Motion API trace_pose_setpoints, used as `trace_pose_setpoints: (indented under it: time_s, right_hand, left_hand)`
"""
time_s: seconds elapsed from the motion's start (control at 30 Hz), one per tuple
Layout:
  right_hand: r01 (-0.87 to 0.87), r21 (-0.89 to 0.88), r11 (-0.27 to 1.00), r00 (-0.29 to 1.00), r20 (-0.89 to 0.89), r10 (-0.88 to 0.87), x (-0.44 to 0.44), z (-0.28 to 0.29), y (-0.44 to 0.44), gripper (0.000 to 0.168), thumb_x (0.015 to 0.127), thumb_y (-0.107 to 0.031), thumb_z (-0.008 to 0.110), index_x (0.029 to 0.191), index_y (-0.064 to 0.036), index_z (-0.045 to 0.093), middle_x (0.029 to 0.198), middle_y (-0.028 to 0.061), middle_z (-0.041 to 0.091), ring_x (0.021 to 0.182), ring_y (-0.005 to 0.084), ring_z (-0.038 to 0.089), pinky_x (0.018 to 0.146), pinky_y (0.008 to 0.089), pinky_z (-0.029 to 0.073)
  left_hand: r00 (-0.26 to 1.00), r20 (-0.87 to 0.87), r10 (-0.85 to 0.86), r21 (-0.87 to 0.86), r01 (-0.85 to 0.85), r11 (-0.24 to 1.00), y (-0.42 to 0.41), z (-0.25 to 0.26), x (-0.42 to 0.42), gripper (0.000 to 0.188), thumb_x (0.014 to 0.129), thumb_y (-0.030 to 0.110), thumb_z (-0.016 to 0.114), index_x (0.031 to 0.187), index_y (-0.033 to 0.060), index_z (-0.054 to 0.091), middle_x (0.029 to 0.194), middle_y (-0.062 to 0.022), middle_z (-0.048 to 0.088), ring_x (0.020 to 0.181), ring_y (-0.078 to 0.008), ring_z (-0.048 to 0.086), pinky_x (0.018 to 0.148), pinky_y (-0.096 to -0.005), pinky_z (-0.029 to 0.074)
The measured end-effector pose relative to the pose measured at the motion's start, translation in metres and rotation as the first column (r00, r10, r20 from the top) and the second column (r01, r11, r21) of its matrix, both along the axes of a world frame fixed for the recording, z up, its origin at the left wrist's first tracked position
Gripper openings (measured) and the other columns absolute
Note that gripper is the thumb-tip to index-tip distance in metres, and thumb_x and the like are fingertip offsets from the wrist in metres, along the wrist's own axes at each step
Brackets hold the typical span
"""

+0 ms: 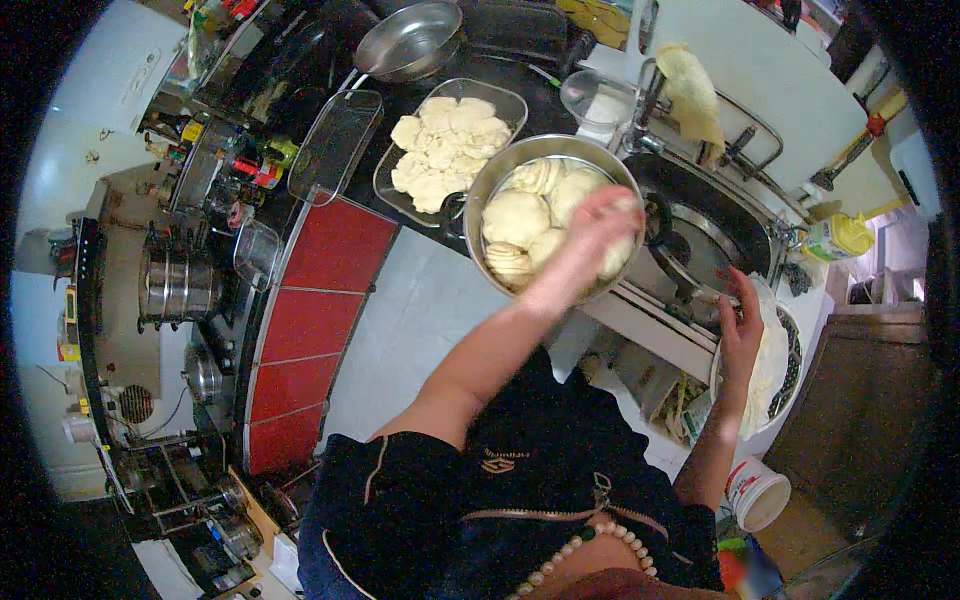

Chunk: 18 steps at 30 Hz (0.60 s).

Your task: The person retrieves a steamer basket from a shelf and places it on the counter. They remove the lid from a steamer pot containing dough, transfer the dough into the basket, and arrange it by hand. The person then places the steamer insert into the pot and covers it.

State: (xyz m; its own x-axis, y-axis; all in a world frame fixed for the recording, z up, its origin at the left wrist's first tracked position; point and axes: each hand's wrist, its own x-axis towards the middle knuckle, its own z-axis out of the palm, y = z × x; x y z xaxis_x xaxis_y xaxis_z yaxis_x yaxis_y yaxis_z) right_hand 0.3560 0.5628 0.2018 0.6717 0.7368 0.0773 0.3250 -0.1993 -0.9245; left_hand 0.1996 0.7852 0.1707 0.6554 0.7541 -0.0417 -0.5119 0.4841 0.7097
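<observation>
My left hand (pixel 607 214) is over the right side of a steel pot (pixel 474 225) and blurred, so I cannot tell whether its fingers hold anything. Large round pieces of pale dough (pixel 516 217) fill the pot, some folded in layers. On the right, my right hand (pixel 741 319) is raised with its fingers apart and nothing visible in them. Beside it, a white cloth (pixel 766 367) lies over a round perforated tray (pixel 787 360). A glass dish (pixel 517 101) beyond the pot holds more flattened dough pieces (pixel 454 142).
A sink (pixel 701 232) with a faucet (pixel 641 139) is right of the pot. An empty glass dish (pixel 337 142), a steel pan (pixel 412 41) and a plastic bowl (pixel 592 97) stand on the dark counter. A tall steel steamer (pixel 180 277) is at left, and a white bucket (pixel 761 499) at lower right.
</observation>
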Motion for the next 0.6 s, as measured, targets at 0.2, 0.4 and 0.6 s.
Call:
trace_pose_setpoints:
  time_s: [0.2,0.4,0.6]
  right_hand:
    - [0.011,-0.056,0.998,1.0,-0.018,-0.012,-0.005,-0.014,0.002,0.038,0.087,-0.004,0.058,0.125,-0.004,0.054,0.118,0.0055,0.057,0.101,0.0135,0.056,0.087,0.0258,0.046]
    - [0.1,-0.089,0.991,0.993,0.072,-0.094,-0.016,-0.016,-0.002,0.034,0.086,-0.002,0.059,0.12,-0.002,0.057,0.115,0.005,0.057,0.093,0.012,0.054,0.084,0.0241,0.044]
    - [0.371,-0.133,0.919,0.924,0.158,-0.349,-0.018,-0.01,-0.047,0.036,0.086,-0.007,0.061,0.12,0.0,0.056,0.119,0.0103,0.058,0.105,0.0174,0.057,0.092,0.03,0.046]
  left_hand:
    - [0.693,-0.502,0.517,0.297,-0.424,0.856,0.193,-0.041,-0.136,0.033,0.076,-0.003,0.063,0.107,0.0027,0.057,0.083,-0.0077,0.06,0.067,-0.015,0.06,0.058,-0.0242,0.05]
    - [0.17,-0.623,0.763,0.778,0.032,0.628,0.296,-0.123,-0.194,0.033,0.071,0.008,0.069,0.102,0.0043,0.063,0.094,-0.0133,0.064,0.075,-0.0206,0.062,0.063,-0.0329,0.051]
    - [0.059,-0.617,0.785,0.523,0.776,0.353,0.338,-0.168,-0.215,0.035,0.088,0.024,0.05,0.114,0.002,0.056,0.107,-0.0177,0.059,0.102,-0.0289,0.056,0.089,-0.0387,0.045]
